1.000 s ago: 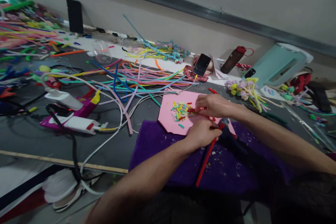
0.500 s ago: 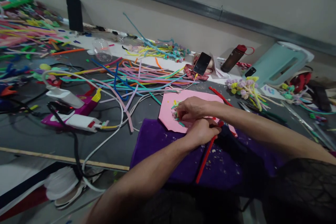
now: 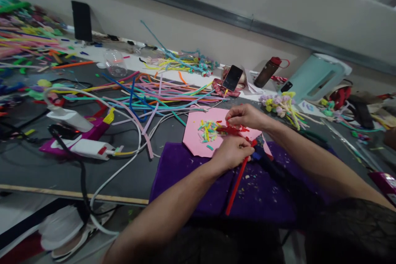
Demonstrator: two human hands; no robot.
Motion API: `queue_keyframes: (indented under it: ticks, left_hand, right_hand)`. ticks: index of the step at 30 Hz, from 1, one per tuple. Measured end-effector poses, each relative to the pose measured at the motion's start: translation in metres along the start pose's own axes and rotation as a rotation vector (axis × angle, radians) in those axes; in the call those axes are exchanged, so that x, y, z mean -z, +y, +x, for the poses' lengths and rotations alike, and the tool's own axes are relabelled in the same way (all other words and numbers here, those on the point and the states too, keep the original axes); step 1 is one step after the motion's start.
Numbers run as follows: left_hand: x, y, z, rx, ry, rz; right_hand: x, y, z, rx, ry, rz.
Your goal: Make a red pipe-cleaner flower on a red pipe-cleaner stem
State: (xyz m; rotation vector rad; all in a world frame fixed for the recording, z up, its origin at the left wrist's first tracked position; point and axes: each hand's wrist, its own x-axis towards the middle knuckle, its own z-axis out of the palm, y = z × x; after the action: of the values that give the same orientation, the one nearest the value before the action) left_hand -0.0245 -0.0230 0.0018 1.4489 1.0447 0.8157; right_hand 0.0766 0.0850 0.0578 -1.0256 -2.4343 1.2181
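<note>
My left hand [image 3: 233, 152] is closed around a long red pipe cleaner [image 3: 237, 185], whose lower end points down over a purple cloth [image 3: 185, 177]. Just above it, my right hand [image 3: 247, 116] is closed in a pinch over red fuzzy pieces [image 3: 233, 129]; what its fingertips hold is too small to make out. Both hands are over a pink sheet [image 3: 193, 142]. On the sheet lies a pile of short cut pieces [image 3: 208, 130] in yellow, teal, pink and white. A dark blue object [image 3: 261, 154], partly hidden by my arm, lies right of my left hand.
Long coloured pipe cleaners [image 3: 173, 95] spread across the table behind the sheet. To the left are a purple power strip [image 3: 93, 132] and white cables. Further back stand a phone [image 3: 232, 78], a bottle [image 3: 267, 72], a teal container [image 3: 321, 76] and a clear cup [image 3: 115, 62].
My right hand has moved right and up from the pile of cut pieces to the red pieces, uncovering the pile. My left hand still holds the red pipe cleaner. The view has shifted slightly.
</note>
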Motion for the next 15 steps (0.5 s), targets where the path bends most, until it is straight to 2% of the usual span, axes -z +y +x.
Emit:
queue_keyframes:
  ticks: [2, 5, 8, 11, 15]
  left_hand:
    - [0.008, 0.008, -0.002, 0.012, 0.025, -0.101]
    - [0.028, 0.02, -0.004, 0.018, 0.184, -0.249]
    - [0.046, 0.025, -0.003, 0.0, 0.37, -0.369]
    - [0.056, 0.023, -0.001, 0.024, 0.417, -0.393]
    - [0.06, 0.019, 0.0, 0.018, 0.436, -0.348]
  right_hand:
    - [0.006, 0.008, -0.014, -0.036, 0.117, 0.045]
    - [0.014, 0.021, -0.035, -0.096, 0.25, 0.093]
    - [0.016, 0.032, -0.049, -0.16, 0.273, 0.126]
    - [0.014, 0.04, -0.058, -0.125, 0.261, 0.045]
    - [0.011, 0.045, -0.065, 0.002, 0.29, -0.232]
